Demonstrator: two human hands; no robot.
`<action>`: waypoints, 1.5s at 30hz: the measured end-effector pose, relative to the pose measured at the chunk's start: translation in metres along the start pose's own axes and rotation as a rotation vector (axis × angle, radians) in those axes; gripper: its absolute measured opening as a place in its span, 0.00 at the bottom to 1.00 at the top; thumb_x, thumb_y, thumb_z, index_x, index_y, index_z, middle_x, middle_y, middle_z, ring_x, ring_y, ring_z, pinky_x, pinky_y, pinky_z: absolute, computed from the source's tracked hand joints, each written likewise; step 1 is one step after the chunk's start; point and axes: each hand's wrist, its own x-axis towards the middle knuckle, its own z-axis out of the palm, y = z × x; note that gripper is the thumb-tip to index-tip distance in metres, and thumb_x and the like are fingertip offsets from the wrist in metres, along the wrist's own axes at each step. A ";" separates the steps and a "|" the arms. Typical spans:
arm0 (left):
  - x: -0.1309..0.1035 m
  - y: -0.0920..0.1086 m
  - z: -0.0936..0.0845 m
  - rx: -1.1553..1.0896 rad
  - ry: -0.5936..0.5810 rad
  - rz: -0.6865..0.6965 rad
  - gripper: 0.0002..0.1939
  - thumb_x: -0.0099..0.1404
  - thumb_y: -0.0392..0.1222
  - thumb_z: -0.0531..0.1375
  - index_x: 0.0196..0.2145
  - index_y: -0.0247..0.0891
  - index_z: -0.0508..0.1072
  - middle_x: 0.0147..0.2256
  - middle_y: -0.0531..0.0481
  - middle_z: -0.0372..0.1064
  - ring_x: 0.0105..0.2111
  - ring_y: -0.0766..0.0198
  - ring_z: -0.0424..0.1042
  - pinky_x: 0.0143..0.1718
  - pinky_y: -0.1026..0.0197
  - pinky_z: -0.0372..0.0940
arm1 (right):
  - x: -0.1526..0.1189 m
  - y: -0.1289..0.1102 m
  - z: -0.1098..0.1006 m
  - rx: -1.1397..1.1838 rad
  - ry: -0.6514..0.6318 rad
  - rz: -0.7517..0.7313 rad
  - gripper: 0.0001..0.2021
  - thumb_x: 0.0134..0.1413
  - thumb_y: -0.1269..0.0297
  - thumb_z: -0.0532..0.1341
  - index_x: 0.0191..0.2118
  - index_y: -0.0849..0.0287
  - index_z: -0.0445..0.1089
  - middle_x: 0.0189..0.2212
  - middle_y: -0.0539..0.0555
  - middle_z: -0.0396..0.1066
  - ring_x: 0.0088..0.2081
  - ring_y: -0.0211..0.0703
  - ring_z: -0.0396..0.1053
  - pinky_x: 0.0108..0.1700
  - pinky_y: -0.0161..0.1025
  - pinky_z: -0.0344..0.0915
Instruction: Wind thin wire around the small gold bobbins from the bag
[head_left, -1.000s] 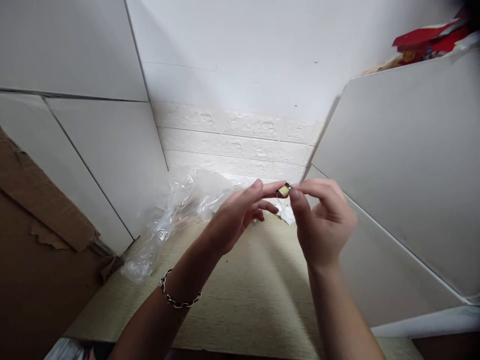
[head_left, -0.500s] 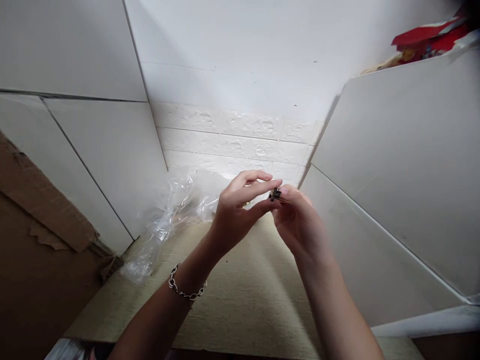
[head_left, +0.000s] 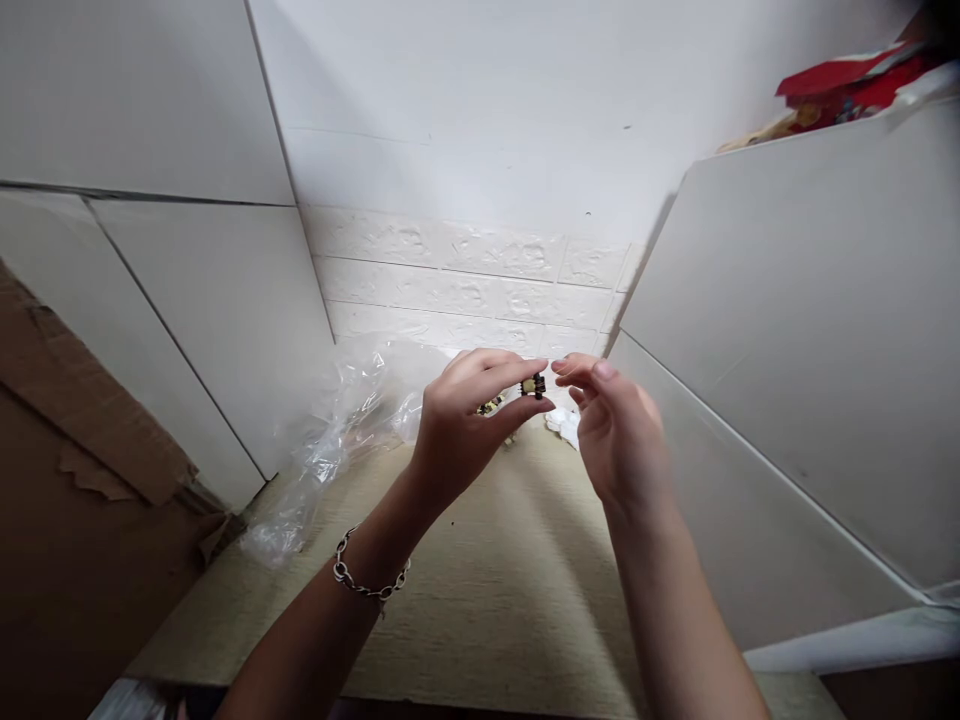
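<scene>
My left hand (head_left: 461, 425) pinches a small transformer (head_left: 533, 386) between thumb and fingertips. It has a yellow middle, dark ends and short pins. Just to its right is my right hand (head_left: 622, 425), apart from the transformer. Its fingers are curled and the thumb presses near the index finger; whatever lies between them is too small to make out. More yellow-and-black parts (head_left: 491, 405) show behind my left hand, mostly hidden by it. A crumpled white piece (head_left: 562, 425) lies behind my right hand, partly covered.
Clear plastic bags (head_left: 322, 450) spread over the left back of the pale table (head_left: 480, 600). White panels (head_left: 795, 350) close in on the right and left. A white brick-patterned wall (head_left: 465, 265) stands behind. Torn cardboard (head_left: 90, 400) is at far left, red packaging (head_left: 847, 90) at upper right.
My right hand has let go of the transformer and drawn back to the right. The transformer stays in my left hand, its yellow middle now showing.
</scene>
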 end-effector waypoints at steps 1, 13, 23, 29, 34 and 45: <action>0.000 -0.001 0.000 0.011 0.000 0.009 0.15 0.49 0.39 0.64 0.37 0.37 0.73 0.31 0.49 0.70 0.33 0.67 0.68 0.35 0.63 0.65 | 0.000 -0.001 0.000 -0.011 -0.022 -0.004 0.09 0.47 0.60 0.57 0.26 0.54 0.73 0.31 0.49 0.68 0.39 0.38 0.62 0.46 0.39 0.55; -0.003 0.000 0.005 0.151 0.007 0.030 0.13 0.52 0.41 0.62 0.37 0.39 0.73 0.29 0.51 0.68 0.32 0.67 0.66 0.34 0.63 0.63 | -0.002 -0.002 0.001 -0.087 -0.052 -0.002 0.03 0.43 0.64 0.62 0.23 0.53 0.72 0.29 0.48 0.65 0.37 0.38 0.62 0.43 0.39 0.58; -0.005 -0.001 0.007 0.204 0.052 0.076 0.13 0.52 0.42 0.62 0.36 0.38 0.72 0.30 0.50 0.70 0.32 0.67 0.67 0.34 0.63 0.63 | -0.005 -0.002 0.005 -0.069 -0.034 0.037 0.04 0.44 0.63 0.61 0.23 0.56 0.69 0.26 0.47 0.64 0.33 0.36 0.60 0.39 0.37 0.56; -0.005 0.001 0.006 0.348 0.059 0.185 0.09 0.53 0.42 0.62 0.33 0.38 0.71 0.27 0.52 0.70 0.29 0.68 0.67 0.33 0.64 0.60 | -0.008 -0.003 0.004 -0.188 0.089 -0.085 0.06 0.42 0.63 0.62 0.20 0.56 0.67 0.26 0.48 0.63 0.34 0.37 0.60 0.39 0.38 0.56; -0.006 0.001 0.005 0.372 0.067 0.226 0.09 0.53 0.41 0.61 0.34 0.39 0.70 0.27 0.52 0.70 0.29 0.68 0.67 0.33 0.63 0.60 | -0.008 -0.004 0.004 -0.215 0.157 -0.180 0.06 0.41 0.64 0.63 0.19 0.54 0.68 0.26 0.47 0.62 0.33 0.37 0.61 0.38 0.38 0.56; -0.004 0.000 0.005 0.371 0.078 0.192 0.09 0.52 0.42 0.62 0.33 0.38 0.71 0.27 0.52 0.70 0.29 0.68 0.67 0.33 0.63 0.61 | 0.002 -0.006 -0.011 -0.074 0.177 -0.179 0.03 0.44 0.64 0.61 0.23 0.54 0.70 0.25 0.47 0.65 0.32 0.36 0.62 0.40 0.38 0.58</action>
